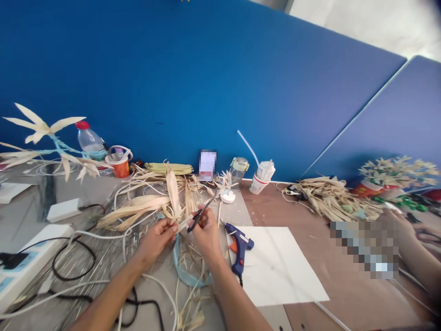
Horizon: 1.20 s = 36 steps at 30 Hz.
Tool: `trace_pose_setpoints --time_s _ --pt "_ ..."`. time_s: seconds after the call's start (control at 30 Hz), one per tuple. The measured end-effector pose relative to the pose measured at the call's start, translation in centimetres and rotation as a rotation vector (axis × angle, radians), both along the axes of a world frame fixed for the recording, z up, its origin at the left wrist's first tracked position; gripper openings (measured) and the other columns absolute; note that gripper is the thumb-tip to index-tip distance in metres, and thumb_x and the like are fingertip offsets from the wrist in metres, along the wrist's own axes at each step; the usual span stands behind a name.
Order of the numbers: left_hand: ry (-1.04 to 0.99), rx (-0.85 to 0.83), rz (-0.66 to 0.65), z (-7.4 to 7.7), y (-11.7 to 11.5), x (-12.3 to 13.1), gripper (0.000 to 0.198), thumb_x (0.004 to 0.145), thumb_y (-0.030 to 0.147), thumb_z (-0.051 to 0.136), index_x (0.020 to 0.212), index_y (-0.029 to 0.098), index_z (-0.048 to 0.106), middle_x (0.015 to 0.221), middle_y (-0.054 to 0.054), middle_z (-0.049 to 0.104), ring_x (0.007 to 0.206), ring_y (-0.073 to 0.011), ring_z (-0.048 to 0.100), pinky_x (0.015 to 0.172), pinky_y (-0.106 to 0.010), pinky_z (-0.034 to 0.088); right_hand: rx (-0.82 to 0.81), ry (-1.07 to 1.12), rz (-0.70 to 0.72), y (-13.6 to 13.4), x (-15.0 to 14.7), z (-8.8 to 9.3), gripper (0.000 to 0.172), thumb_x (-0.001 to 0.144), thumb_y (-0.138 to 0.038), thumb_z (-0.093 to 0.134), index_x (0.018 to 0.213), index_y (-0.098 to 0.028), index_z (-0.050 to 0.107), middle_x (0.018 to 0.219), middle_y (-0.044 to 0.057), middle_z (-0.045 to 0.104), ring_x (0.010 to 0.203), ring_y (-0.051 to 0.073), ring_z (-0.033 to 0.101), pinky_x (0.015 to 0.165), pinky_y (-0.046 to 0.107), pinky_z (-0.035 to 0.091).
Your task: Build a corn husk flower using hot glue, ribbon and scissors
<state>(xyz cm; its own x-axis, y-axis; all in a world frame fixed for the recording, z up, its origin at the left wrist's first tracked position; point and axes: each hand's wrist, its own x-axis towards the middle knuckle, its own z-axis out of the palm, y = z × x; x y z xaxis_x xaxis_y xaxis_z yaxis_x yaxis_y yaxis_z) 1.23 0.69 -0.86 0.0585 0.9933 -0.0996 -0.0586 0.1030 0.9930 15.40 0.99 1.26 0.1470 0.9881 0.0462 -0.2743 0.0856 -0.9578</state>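
My left hand (159, 239) is closed in a pinch on a pale corn husk strip (183, 224). Close by on the right, my right hand (206, 234) grips a slim black tool (197, 219), perhaps tweezers or scissors; its lower end is by the strip. Whether my right fingers also hold the strip cannot be made out. Dried corn husks (144, 209) lie just beyond both hands, and one husk stands upright behind them. A light blue ribbon (186, 275) curves below my hands. Right of my right hand lies a blue glue gun (239, 248) with an orange trigger.
White paper (279, 266) lies under the glue gun's side. A power strip (31, 262), cables and thin wires cover the left. A husk flower (44, 128), bottle (90, 141) and cups stand along the blue partition (193, 78). Another person's hand (396, 230) is at the right.
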Motion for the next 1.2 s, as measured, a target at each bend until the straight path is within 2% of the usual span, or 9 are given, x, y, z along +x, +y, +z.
trace_pose_setpoints --time_s 0.2,0.37,0.47,0.6,0.7,0.83,1.0,1.1,1.2 --pt "-0.03 -0.066 -0.109 0.1 -0.2 0.1 0.029 0.06 0.038 0.073 0.075 0.016 0.062 0.057 0.002 0.053 0.052 -0.0115 0.045 0.049 -0.022 0.032 -0.028 0.012 -0.046 0.6 0.6 -0.2 0.037 0.061 -0.022 0.058 0.097 -0.017 0.051 0.058 -0.006 0.053 0.051 0.01 0.049 0.049 0.021 0.038" --pt "-0.054 -0.077 -0.164 -0.4 -0.2 0.0 0.028 0.064 0.039 0.072 0.072 0.016 0.058 0.056 0.003 0.051 0.047 -0.0077 0.037 0.045 -0.02 0.024 -0.014 0.023 -0.036 0.6 0.6 -0.1 0.036 0.061 -0.022 0.06 0.096 -0.016 0.052 0.059 -0.005 0.054 0.053 0.01 0.049 0.051 0.021 0.038" --pt "-0.098 -0.082 -0.182 -0.5 -0.2 -0.1 0.028 0.067 0.04 0.07 0.07 0.016 0.055 0.055 0.005 0.047 0.044 -0.006 0.03 0.043 -0.021 0.019 -0.006 0.023 -0.084 0.7 1.0 0.1 0.037 0.062 -0.025 0.06 0.097 -0.016 0.051 0.062 -0.004 0.054 0.054 0.011 0.05 0.051 0.022 0.038" --pt "-0.151 -0.049 -0.058 -0.1 -0.1 -0.4 0.029 0.068 0.041 0.069 0.072 0.016 0.054 0.051 0.008 0.036 0.043 -0.0052 0.024 0.043 -0.021 0.018 -0.007 -0.022 -0.094 0.7 1.5 0.5 0.035 0.063 -0.027 0.059 0.097 -0.018 0.051 0.063 -0.004 0.053 0.055 0.011 0.049 0.051 0.022 0.037" --pt "-0.22 -0.044 0.064 0.3 0.1 -0.6 0.03 0.067 0.039 0.071 0.071 0.017 0.052 0.048 0.01 0.031 0.042 -0.0051 0.021 0.043 -0.021 0.019 -0.007 -0.06 0.005 0.3 1.0 0.3 0.034 0.063 -0.027 0.059 0.096 -0.018 0.054 0.063 -0.003 0.053 0.054 0.011 0.047 0.051 0.022 0.037" --pt "-0.286 -0.056 0.131 0.8 0.2 -0.7 0.032 0.063 0.037 0.074 0.069 0.018 0.049 0.048 0.01 0.034 0.04 -0.0044 0.022 0.041 -0.021 0.019 0.033 -0.14 0.141 -0.6 -0.5 -0.5 0.033 0.065 -0.022 0.059 0.098 -0.018 0.056 0.068 -0.002 0.055 0.059 0.011 0.05 0.054 0.022 0.039" --pt "-0.282 -0.064 0.144 1.1 0.1 -0.5 0.032 0.061 0.036 0.075 0.068 0.017 0.05 0.048 0.01 0.035 0.039 -0.0038 0.024 0.041 -0.019 0.019 0.027 -0.197 0.176 -0.8 -1.0 -1.4 0.029 0.069 -0.023 0.058 0.098 -0.016 0.059 0.068 -0.002 0.056 0.058 0.01 0.048 0.052 0.021 0.037" --pt "-0.238 -0.058 0.089 0.9 0.1 -0.4 0.03 0.062 0.036 0.075 0.069 0.017 0.053 0.049 0.01 0.036 0.04 -0.0043 0.026 0.041 -0.019 0.02 0.004 -0.074 0.114 -0.1 -0.6 -1.4 0.03 0.068 -0.026 0.058 0.097 -0.016 0.057 0.064 -0.004 0.052 0.053 0.009 0.045 0.05 0.02 0.036" --pt "-0.146 -0.043 0.025 0.5 0.0 -0.3 0.027 0.065 0.038 0.072 0.07 0.017 0.055 0.05 0.009 0.038 0.041 -0.0053 0.028 0.042 -0.02 0.019 0.004 0.026 0.041 0.5 0.0 -1.0 0.037 0.065 -0.026 0.061 0.1 -0.018 0.052 0.068 -0.004 0.053 0.057 0.01 0.048 0.053 0.021 0.039"
